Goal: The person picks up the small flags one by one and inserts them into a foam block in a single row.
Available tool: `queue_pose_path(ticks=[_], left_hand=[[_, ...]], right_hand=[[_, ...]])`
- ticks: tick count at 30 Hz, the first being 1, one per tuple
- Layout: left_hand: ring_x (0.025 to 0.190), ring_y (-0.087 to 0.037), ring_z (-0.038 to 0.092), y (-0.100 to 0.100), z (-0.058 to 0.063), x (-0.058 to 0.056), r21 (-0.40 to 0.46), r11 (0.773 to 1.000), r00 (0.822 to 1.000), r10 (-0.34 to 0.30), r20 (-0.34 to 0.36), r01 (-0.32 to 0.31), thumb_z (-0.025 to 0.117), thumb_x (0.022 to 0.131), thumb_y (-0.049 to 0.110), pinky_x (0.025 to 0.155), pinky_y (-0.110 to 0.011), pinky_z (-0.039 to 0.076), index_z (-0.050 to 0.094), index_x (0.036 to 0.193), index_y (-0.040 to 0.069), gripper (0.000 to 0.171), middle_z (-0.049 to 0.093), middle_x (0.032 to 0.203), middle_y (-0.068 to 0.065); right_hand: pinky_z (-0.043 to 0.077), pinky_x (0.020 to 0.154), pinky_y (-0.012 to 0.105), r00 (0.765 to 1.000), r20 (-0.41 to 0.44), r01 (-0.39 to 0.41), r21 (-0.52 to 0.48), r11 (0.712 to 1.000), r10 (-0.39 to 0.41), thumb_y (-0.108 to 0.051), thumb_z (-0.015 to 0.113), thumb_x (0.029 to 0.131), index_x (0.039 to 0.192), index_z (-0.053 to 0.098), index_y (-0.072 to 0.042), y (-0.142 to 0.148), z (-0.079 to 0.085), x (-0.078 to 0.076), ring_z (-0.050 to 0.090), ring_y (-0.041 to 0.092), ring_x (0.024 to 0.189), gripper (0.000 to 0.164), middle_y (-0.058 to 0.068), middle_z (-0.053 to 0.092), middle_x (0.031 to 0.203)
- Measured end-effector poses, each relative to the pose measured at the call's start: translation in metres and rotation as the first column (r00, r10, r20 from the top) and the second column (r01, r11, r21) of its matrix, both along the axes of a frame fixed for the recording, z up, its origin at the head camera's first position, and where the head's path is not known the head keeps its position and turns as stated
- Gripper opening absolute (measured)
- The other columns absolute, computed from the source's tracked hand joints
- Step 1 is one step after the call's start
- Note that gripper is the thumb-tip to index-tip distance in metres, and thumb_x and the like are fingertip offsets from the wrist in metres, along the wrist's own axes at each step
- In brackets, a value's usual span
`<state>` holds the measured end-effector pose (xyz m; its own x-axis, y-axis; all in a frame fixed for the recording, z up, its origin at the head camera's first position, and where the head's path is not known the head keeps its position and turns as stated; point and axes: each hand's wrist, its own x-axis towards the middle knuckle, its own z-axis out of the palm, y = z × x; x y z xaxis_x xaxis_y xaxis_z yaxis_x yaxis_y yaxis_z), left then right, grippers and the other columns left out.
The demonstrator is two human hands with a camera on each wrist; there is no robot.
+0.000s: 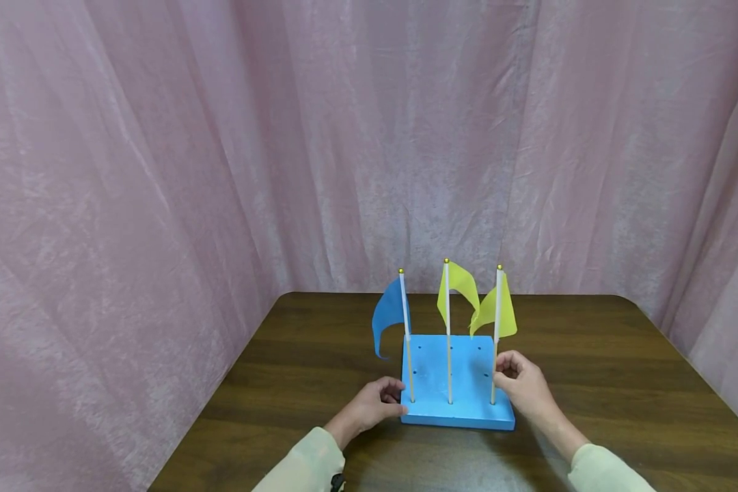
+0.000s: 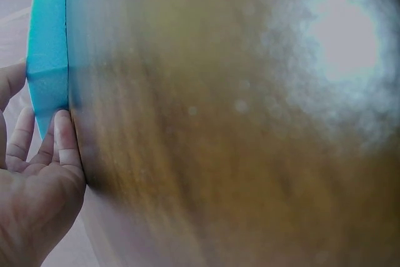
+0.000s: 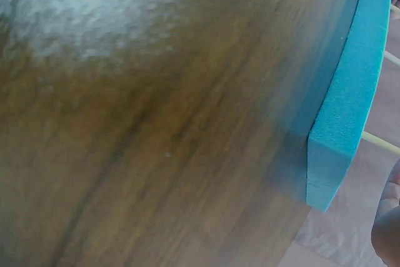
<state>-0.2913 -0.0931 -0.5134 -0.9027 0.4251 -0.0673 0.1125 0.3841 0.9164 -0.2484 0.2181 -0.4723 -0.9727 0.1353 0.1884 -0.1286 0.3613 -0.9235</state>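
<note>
A light blue block with small holes lies on the table and bears three small flags on upright wooden sticks. Along its front row stand a blue flag at left, a yellow flag in the middle and another yellow flag at right. My right hand pinches the stick of the right yellow flag between thumb and fingers, low above the block. At the block's front left corner, my left hand rests its fairly straight fingers against the side, thumb by the top edge.
The brown wooden table extends around the block, its far edge close to a pink curtain. More holes show in the block's top behind the flags. Light glares off the tabletop in both wrist views.
</note>
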Motion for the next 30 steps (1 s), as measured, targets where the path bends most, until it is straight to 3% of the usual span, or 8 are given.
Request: queue_pose_path(ticks=[30], left_hand=[[0.089, -0.02, 0.054, -0.0005, 0.0008, -0.0003, 0.011, 1.0, 1.0, -0.01, 0.003, 0.01, 0.077, 0.086, 0.008, 0.072, -0.031, 0.047, 0.062, 0.12, 0.005, 0.037, 0.06, 0.101, -0.005]], right_hand=[[0.048, 0.072, 0.022, 0.999, -0.024, -0.041, -0.044, 0.998, 0.04, 0.002, 0.066, 0.089, 0.108, 0.058, 0.007, 0.0026, -0.0071, 0.0018, 0.055, 0.017, 0.085, 0.021, 0.011, 0.06, 0.094]])
